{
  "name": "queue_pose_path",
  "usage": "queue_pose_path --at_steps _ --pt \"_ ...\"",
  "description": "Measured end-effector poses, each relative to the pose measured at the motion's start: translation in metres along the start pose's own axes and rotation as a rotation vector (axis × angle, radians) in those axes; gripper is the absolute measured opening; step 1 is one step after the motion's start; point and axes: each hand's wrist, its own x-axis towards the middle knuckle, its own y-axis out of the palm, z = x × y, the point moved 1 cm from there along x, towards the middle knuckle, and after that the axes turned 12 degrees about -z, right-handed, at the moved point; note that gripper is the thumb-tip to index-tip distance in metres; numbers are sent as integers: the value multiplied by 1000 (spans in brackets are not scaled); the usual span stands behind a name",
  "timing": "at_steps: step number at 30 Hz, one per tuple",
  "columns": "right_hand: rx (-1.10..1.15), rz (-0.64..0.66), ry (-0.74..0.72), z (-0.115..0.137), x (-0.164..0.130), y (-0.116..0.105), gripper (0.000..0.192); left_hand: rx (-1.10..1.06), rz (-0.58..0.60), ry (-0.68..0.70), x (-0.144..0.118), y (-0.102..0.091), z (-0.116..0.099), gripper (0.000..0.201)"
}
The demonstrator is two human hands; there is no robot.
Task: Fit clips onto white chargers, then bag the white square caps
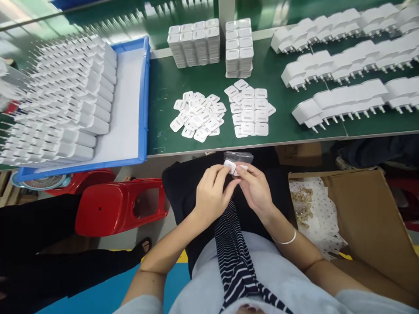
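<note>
My left hand (214, 189) and my right hand (253, 187) meet over my lap, below the table's front edge. Together they pinch a small white charger piece (230, 166), with a clear plastic bag (238, 156) just behind it. On the green table (163, 96) above my hands lie a loose heap of small white flat pieces (198, 115) and a neater patch of the same pieces (250, 110).
A blue tray (143, 109) of white chargers (62, 100) sits at the left. Stacks of white pieces (196, 41) stand at the back. Rows of white plug adapters (343, 65) fill the right. An open cardboard box (366, 218) is at my right, a red stool (121, 205) at my left.
</note>
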Motion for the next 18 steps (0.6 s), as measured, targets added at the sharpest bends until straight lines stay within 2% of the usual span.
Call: queue_pose_path --at_steps 2,6,11,14,18 --pt "9 -13 -3 -2 -4 1 11 -112 31 -156 -8 6 4 31" --pt "-71 43 -45 -2 -9 0 11 -493 147 -457 -4 7 16 21" --pt "-115 110 -56 -3 -9 -5 6 -732 202 -670 0 2 28 15" --pt "-58 131 -16 -1 -10 -6 4 -701 119 -715 4 -4 31 20" --pt "-33 81 -48 6 -14 -3 5 -565 38 -527 22 -13 24 18"
